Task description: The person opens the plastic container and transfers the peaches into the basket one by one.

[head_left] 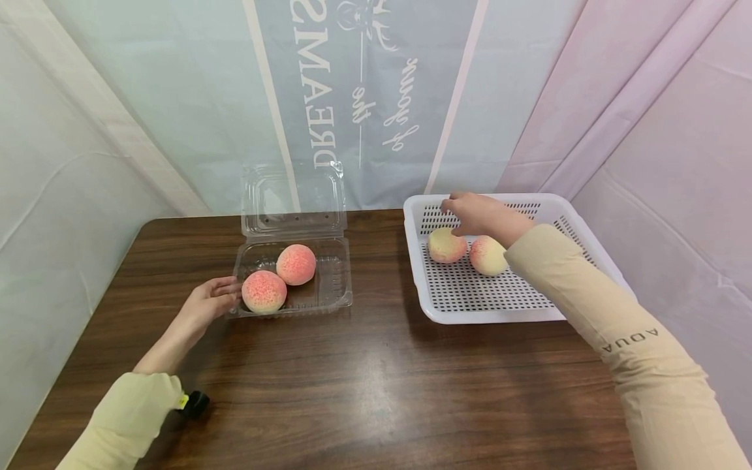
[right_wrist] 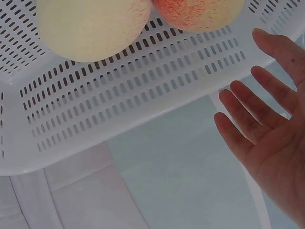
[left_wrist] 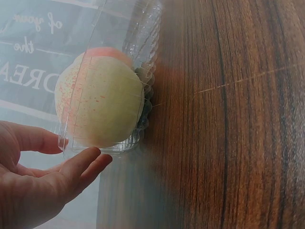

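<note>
My left hand [head_left: 207,301] is at the left edge of a clear plastic clamshell box [head_left: 317,303], and in the left wrist view its fingertips [left_wrist: 97,151] pinch the box's rim by a corner. Inside the box lie two round peaches, a rear one [head_left: 296,264] and a front one [head_left: 264,291]; the lid [head_left: 294,202] stands raised at the back. Over the far side of a white perforated basket [head_left: 424,287], my right hand [head_left: 487,217] has its fingers spread and holds nothing. Below it are two more peaches, a left one [head_left: 448,245] and a right one [head_left: 488,255], partly behind the sleeve.
Box and basket stand apart on a dark wood-grain table [head_left: 376,372], near its back edge. A printed cloth [head_left: 376,98] hangs right behind them. A small black object [head_left: 194,405] shows beside the left sleeve.
</note>
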`<action>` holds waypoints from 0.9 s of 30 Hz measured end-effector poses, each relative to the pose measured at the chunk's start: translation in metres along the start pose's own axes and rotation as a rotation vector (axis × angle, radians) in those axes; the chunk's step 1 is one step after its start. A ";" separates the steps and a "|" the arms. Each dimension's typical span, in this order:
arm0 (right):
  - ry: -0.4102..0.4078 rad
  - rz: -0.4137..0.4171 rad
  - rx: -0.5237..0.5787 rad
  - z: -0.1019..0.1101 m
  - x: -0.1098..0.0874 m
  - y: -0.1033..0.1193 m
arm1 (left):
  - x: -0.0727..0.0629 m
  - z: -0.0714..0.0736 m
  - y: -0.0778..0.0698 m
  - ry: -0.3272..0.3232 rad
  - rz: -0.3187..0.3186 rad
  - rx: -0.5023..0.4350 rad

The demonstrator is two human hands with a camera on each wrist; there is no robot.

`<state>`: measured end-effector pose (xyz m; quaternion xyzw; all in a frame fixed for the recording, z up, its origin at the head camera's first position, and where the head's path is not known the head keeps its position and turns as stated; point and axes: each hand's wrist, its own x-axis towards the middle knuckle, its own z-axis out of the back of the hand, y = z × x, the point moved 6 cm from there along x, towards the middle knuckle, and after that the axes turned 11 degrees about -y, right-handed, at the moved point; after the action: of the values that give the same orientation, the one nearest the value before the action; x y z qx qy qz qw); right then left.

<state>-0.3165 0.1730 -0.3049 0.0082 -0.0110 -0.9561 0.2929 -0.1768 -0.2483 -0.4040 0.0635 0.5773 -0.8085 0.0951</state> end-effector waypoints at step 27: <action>-0.025 0.091 -0.014 0.010 0.015 0.028 | -0.001 0.000 -0.001 -0.003 -0.008 0.010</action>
<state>-0.3135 0.1420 -0.2948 -0.0061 -0.0083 -0.9419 0.3358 -0.1765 -0.2478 -0.4032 0.0602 0.5734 -0.8118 0.0924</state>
